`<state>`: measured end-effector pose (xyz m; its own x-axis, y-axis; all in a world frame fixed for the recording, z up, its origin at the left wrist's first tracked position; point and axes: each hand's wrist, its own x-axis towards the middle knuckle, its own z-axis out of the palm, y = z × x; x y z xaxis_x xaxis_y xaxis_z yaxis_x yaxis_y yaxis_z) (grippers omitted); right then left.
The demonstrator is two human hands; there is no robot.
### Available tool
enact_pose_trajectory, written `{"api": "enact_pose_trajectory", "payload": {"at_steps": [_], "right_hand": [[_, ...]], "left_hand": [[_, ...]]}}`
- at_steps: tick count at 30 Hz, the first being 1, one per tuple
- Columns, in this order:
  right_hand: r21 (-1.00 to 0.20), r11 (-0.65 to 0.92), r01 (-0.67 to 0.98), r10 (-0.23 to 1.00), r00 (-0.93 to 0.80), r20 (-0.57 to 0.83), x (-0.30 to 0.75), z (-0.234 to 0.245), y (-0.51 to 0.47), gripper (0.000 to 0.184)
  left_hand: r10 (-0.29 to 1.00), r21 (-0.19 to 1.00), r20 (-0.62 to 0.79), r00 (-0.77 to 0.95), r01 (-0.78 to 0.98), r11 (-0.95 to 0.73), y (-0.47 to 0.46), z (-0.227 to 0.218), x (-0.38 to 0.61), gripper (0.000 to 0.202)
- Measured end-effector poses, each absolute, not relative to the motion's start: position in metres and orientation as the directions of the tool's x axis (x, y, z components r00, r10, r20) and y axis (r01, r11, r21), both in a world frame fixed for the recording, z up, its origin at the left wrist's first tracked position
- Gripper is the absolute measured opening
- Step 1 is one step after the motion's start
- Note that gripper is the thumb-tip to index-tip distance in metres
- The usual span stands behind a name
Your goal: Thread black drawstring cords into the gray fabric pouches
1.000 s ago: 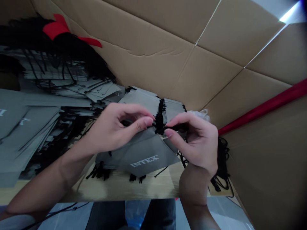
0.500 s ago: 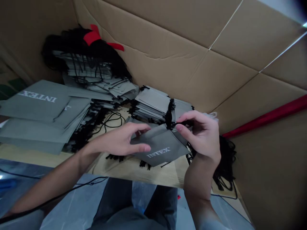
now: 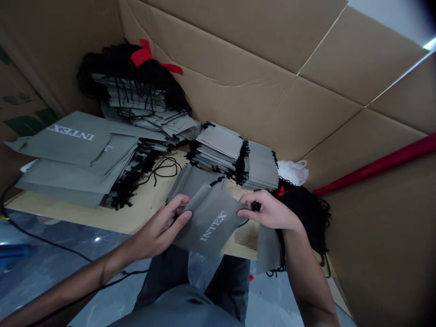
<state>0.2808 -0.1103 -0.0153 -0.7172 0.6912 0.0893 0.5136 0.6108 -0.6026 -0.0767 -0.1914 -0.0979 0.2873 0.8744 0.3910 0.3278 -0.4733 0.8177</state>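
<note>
A grey drawstring pouch (image 3: 214, 218) printed INTEX is stretched between my hands, tilted, above the table's front edge. My left hand (image 3: 163, 227) pinches its left edge between thumb and fingers. Its right corner is held by my right hand (image 3: 270, 210), thumb below and fingers curled above. A black cord shows at the pouch's top edge. Behind it lie more grey pouches (image 3: 182, 177), partly covered. Below my right wrist another grey pouch (image 3: 267, 250) hangs at the table edge, with black cord beside it.
Stacked grey pouches (image 3: 221, 143) with black cord ends stand against the cardboard wall (image 3: 231, 50). A wide pile of larger grey pouches (image 3: 68, 177) lies left. Bundled black cords (image 3: 116, 59) with a red tie sit at back left, more black cords (image 3: 309, 213) at right.
Both hands have moved down and nearer my body with the pouch, leaving the stacks behind. My left hand has closed on the pouch's edge. My right hand has moved from the cord to the pouch's corner.
</note>
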Motion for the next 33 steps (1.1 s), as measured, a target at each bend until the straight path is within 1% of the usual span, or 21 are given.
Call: {"api": "enact_pose_trajectory", "payload": {"at_steps": [2,4,5,6,7,8,9,11,14,18,22,23,25,26,28,29,31,33], "right_hand": [[-0.555,0.658,0.509,0.717,-0.649,0.255,0.279,-0.013,-0.119,0.022],[-0.488,0.714,0.501,0.696,-0.581,0.422,0.277,-0.009,-0.125,0.011],[-0.434,0.750,0.499,0.662,-0.567,0.490,0.275,-0.009,-0.126,0.011],[-0.366,0.784,0.501,0.617,-0.570,0.542,0.273,-0.010,-0.125,0.014],[-0.290,0.813,0.505,0.570,-0.587,0.575,0.270,-0.013,-0.122,0.019],[-0.199,0.836,0.511,0.520,-0.624,0.583,0.266,-0.018,-0.118,0.024],[-0.132,0.848,0.514,0.489,-0.659,0.572,0.262,-0.025,-0.113,0.026],[-0.025,0.851,0.525,0.465,-0.729,0.503,0.252,-0.043,-0.103,0.031],[0.089,0.865,0.494,0.442,-0.834,0.331,0.237,-0.066,-0.093,0.033],[0.145,0.880,0.453,0.441,-0.891,0.106,0.221,-0.078,-0.098,0.027],[0.128,0.874,0.468,0.478,-0.876,-0.060,0.206,-0.078,-0.108,0.027],[0.116,0.868,0.482,0.493,-0.865,-0.093,0.203,-0.077,-0.110,0.026],[0.078,0.853,0.517,0.522,-0.839,-0.154,0.200,-0.075,-0.114,0.018],[0.055,0.842,0.537,0.538,-0.824,-0.180,0.201,-0.073,-0.115,0.018],[0.012,0.800,0.600,0.588,-0.779,-0.216,0.208,-0.066,-0.113,0.037],[0.005,0.760,0.650,0.635,-0.741,-0.220,0.214,-0.060,-0.109,0.044],[0.039,0.613,0.789,0.780,-0.596,-0.191,0.233,-0.050,-0.095,0.044],[0.118,0.373,0.920,0.926,-0.360,-0.116,0.255,-0.043,-0.072,0.044]], "left_hand": [[0.818,0.749,0.489,0.304,0.335,-0.572,-0.175,-0.087,-0.089,0.018],[0.750,0.666,0.592,0.296,0.344,-0.662,-0.150,-0.073,-0.104,0.011],[0.705,0.609,0.640,0.304,0.358,-0.707,-0.137,-0.067,-0.111,0.015],[0.605,0.468,0.722,0.335,0.407,-0.784,-0.123,-0.064,-0.118,0.022],[0.524,0.349,0.765,0.375,0.444,-0.825,-0.110,-0.064,-0.124,0.026],[0.495,0.311,0.771,0.401,0.442,-0.841,-0.097,-0.067,-0.128,0.027],[0.496,0.302,0.757,0.426,0.445,-0.843,-0.085,-0.073,-0.132,0.026],[0.508,0.299,0.720,0.472,0.449,-0.842,-0.066,-0.093,-0.137,0.025],[0.539,0.315,0.661,0.522,0.459,-0.831,-0.048,-0.131,-0.143,0.029],[0.589,0.345,0.586,0.557,0.486,-0.803,-0.042,-0.162,-0.149,0.031],[0.631,0.359,0.510,0.585,0.521,-0.774,-0.043,-0.167,-0.151,0.035],[0.636,0.359,0.498,0.590,0.527,-0.770,-0.043,-0.166,-0.151,0.035],[0.637,0.357,0.488,0.597,0.530,-0.770,-0.044,-0.165,-0.151,0.034],[0.635,0.356,0.491,0.597,0.528,-0.771,-0.044,-0.164,-0.150,0.034],[0.630,0.356,0.517,0.579,0.524,-0.774,-0.046,-0.157,-0.147,0.035],[0.630,0.359,0.538,0.560,0.524,-0.772,-0.048,-0.150,-0.144,0.034],[0.628,0.374,0.584,0.515,0.517,-0.770,-0.056,-0.126,-0.134,0.026],[0.622,0.403,0.631,0.464,0.489,-0.774,-0.073,-0.091,-0.119,0.018]]}}
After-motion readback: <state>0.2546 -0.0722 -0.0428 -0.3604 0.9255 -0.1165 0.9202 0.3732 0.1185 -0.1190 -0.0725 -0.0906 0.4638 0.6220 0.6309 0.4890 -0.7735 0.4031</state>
